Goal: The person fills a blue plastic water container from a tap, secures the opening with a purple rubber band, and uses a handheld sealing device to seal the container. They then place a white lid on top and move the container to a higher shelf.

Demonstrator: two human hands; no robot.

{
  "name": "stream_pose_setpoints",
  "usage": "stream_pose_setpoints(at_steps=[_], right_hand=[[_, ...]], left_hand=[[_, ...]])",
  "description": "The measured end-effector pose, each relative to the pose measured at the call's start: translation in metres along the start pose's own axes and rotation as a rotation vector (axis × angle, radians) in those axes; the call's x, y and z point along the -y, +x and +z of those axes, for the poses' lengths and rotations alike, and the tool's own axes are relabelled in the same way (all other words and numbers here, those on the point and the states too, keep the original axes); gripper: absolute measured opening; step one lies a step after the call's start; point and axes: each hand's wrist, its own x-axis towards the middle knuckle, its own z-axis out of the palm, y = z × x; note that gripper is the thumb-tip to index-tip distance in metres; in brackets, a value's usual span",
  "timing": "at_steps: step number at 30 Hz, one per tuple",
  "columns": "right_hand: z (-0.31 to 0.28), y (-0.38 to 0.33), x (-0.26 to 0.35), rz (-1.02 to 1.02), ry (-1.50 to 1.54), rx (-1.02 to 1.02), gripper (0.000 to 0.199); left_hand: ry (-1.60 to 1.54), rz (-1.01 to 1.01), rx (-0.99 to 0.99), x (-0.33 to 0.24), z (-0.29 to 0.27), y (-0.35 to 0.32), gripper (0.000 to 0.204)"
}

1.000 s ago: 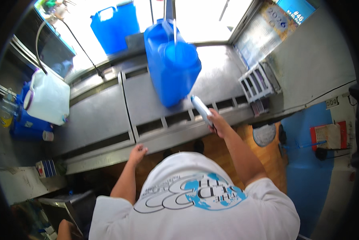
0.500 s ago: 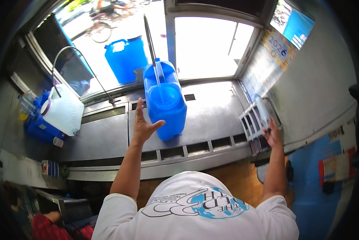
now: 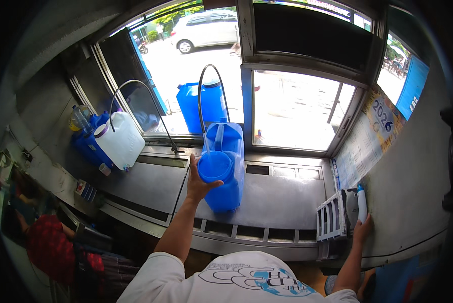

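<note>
My left hand (image 3: pixel 200 186) curves round the wide round mouth of a blue water jug (image 3: pixel 231 189), thumb along the near side and fingers up the left side. The jug stands upright on the steel counter. A thin bent metal spout (image 3: pixel 201 101) arches over it, and a clear stream drops into the mouth. Over at the right wall, my right hand (image 3: pixel 361 230) is closed on the lower end of a long pale bottle-like thing with a blue tip (image 3: pixel 362 204), beside a white slatted rack (image 3: pixel 331 221). What kind of thing it is, I cannot tell.
On the left stand a white jug (image 3: pixel 124 144) under another bent spout (image 3: pixel 138 83), a small cup (image 3: pixel 105 169) and a clear bottle (image 3: pixel 78 118). Another blue jug (image 3: pixel 190 108) is by the window. A person in a red checked top (image 3: pixel 50 250) is at lower left.
My left hand has gone from spread beside the blue jug to cupped against its mouth. My right hand still holds the pale thing by the rack. The whole view has shifted.
</note>
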Motion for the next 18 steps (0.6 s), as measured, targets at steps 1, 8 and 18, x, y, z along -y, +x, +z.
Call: stream_pose_setpoints(at_steps=[1,8,18], right_hand=[[-0.006,-0.009,0.031,0.006,-0.026,0.058,0.066],[-0.036,-0.008,0.095,-0.323,-0.099,0.002,0.060],[-0.037,-0.010,0.114,-0.382,-0.145,0.080,0.041]], left_hand=[[0.009,-0.003,-0.019,0.001,-0.011,-0.004,0.144],[0.038,-0.007,0.021,-0.004,-0.009,0.002,0.142],[0.074,0.015,-0.045,0.002,-0.011,-0.005,0.137]])
